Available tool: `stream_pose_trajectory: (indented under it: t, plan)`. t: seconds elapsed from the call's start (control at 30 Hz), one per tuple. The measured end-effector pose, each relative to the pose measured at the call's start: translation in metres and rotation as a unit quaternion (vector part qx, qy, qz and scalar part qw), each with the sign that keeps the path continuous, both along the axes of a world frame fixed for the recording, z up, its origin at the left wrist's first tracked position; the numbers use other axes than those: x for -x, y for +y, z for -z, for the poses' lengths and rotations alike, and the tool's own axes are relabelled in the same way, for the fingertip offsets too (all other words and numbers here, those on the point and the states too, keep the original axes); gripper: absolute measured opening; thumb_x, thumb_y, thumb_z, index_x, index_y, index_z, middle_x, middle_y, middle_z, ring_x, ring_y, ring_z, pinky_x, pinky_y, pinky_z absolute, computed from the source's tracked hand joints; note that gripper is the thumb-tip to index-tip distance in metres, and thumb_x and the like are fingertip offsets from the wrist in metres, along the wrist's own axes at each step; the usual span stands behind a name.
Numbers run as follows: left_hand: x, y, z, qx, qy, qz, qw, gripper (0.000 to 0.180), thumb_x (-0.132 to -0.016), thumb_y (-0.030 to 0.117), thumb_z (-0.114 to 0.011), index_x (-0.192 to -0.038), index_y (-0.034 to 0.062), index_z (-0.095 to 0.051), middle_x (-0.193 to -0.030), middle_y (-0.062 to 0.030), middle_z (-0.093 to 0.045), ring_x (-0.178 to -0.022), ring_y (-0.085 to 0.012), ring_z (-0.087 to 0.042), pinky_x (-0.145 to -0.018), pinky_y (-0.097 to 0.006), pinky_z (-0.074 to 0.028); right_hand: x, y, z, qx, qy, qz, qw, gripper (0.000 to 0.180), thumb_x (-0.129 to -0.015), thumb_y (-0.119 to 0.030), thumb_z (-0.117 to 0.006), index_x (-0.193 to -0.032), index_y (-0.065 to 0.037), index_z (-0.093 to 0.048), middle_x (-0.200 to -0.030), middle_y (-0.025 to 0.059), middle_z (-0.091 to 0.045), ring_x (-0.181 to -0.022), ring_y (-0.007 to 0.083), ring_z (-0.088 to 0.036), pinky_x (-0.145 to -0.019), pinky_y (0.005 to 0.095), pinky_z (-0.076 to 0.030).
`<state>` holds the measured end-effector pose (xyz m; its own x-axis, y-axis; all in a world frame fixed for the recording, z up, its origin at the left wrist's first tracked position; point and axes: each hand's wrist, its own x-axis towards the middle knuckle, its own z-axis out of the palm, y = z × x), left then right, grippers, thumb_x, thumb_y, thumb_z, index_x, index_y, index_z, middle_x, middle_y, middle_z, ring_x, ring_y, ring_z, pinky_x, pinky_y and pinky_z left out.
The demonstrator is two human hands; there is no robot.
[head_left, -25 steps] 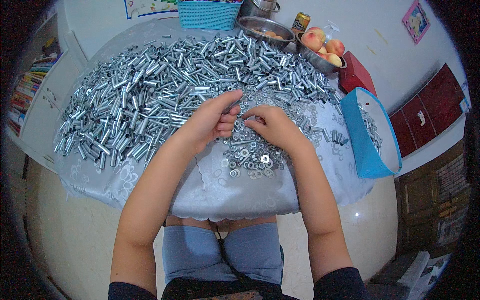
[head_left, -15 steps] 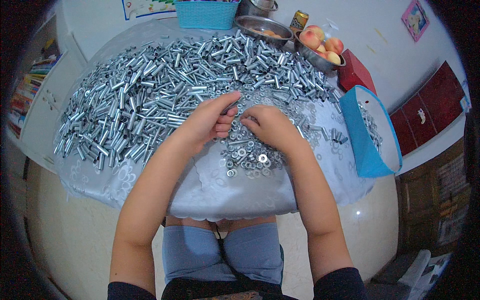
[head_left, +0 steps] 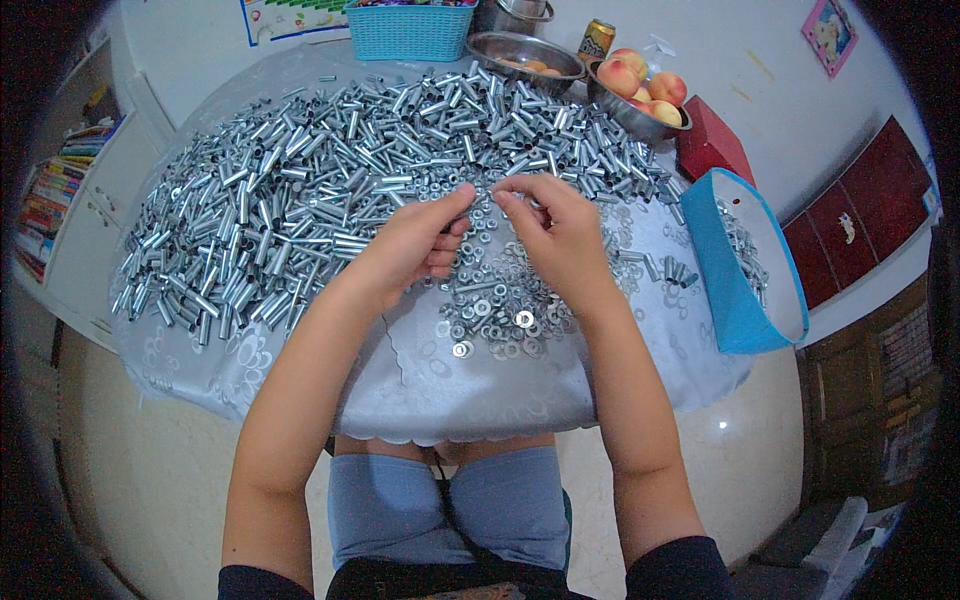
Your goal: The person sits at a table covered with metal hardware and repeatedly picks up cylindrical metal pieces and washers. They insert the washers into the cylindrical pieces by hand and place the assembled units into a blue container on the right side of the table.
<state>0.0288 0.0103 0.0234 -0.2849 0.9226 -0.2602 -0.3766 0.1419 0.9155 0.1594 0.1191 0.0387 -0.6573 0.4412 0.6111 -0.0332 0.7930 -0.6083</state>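
My left hand (head_left: 422, 238) is raised over the middle of the table, its fingers curled and the thumb lying along them. What it grips is hidden inside the fingers. Close to its thumb tip, my right hand (head_left: 560, 235) has thumb and forefinger pinched together; anything between them is too small to name. Below and between the hands lie loose nuts (head_left: 484, 238) and a heap of flat washers (head_left: 524, 319). A wide pile of short silvery metal tubes (head_left: 262, 215) spreads over the left and far parts of the table.
A blue fabric bin (head_left: 722, 270) with metal parts stands at the right edge, near a red box (head_left: 712, 140). Along the back are a turquoise basket (head_left: 410, 32), a steel bowl (head_left: 548, 78), a bowl of peaches (head_left: 640, 118) and a can (head_left: 597, 40). A pale cloth (head_left: 450, 400) covers the table.
My right hand has moved up and away from me, from over the nuts to beside the left thumb tip. The left hand has barely moved.
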Motion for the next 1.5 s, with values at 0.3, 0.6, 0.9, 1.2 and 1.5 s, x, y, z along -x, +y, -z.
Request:
stream_pose_trajectory:
  t: [0.3,0.6,0.9,1.2,1.5]
  plan:
    - [0.000,0.000,0.001,-0.003,0.004,0.017,1.000,0.040,-0.086,0.048,-0.048,-0.065,0.0146,-0.040,-0.052,0.0085,-0.027,-0.045,-0.0051,-0.022,-0.042,-0.022,-0.020,0.002,0.000,0.003,-0.003,0.018,-0.019,1.000,0.010,-0.077,-0.009,-0.061,-0.086,-0.004,-0.062,-0.070,0.0079,-0.056,-0.053,0.0147,-0.049,-0.050,0.0260,-0.039]
    - [0.001,-0.001,0.002,-0.003,-0.004,0.015,1.000,0.040,-0.087,0.048,-0.045,-0.065,0.0146,-0.041,-0.052,0.0087,-0.027,-0.044,-0.0049,-0.022,-0.042,-0.021,-0.020,0.001,-0.003,0.000,-0.021,0.021,-0.026,0.999,0.011,-0.077,-0.007,-0.060,-0.087,-0.004,-0.063,-0.067,0.0066,-0.054,-0.051,0.0133,-0.048,-0.048,0.0253,-0.038]
    - [0.001,-0.001,0.001,-0.009,-0.034,0.008,0.999,0.038,-0.088,0.045,-0.045,-0.066,0.0133,-0.043,-0.052,0.0087,-0.029,-0.044,-0.0046,-0.023,-0.042,-0.020,-0.021,-0.004,0.003,-0.001,-0.025,0.030,-0.080,0.996,0.022,-0.078,-0.002,-0.049,-0.096,-0.005,-0.062,-0.067,0.0087,-0.050,-0.056,0.0160,-0.048,-0.053,0.0264,-0.039]
    - [-0.002,-0.001,0.000,-0.005,-0.011,0.001,1.000,0.037,-0.088,0.042,-0.045,-0.066,0.0124,-0.044,-0.052,0.0087,-0.030,-0.044,-0.0047,-0.024,-0.042,-0.020,-0.022,0.003,0.009,0.007,-0.043,0.044,-0.099,0.993,0.021,-0.084,-0.008,-0.044,-0.098,-0.002,-0.058,-0.074,0.0117,-0.052,-0.069,0.0239,-0.050,-0.064,0.0304,-0.040]
    - [-0.001,-0.001,0.001,0.011,0.003,0.021,1.000,0.037,-0.088,0.041,-0.045,-0.064,0.0116,-0.045,-0.052,0.0085,-0.030,-0.044,-0.0053,-0.024,-0.042,-0.021,-0.021,0.001,0.000,0.004,0.036,-0.015,-0.058,0.998,0.015,-0.082,-0.012,-0.054,-0.091,-0.004,-0.063,-0.073,0.0073,-0.054,-0.057,0.0128,-0.047,-0.053,0.0249,-0.038]
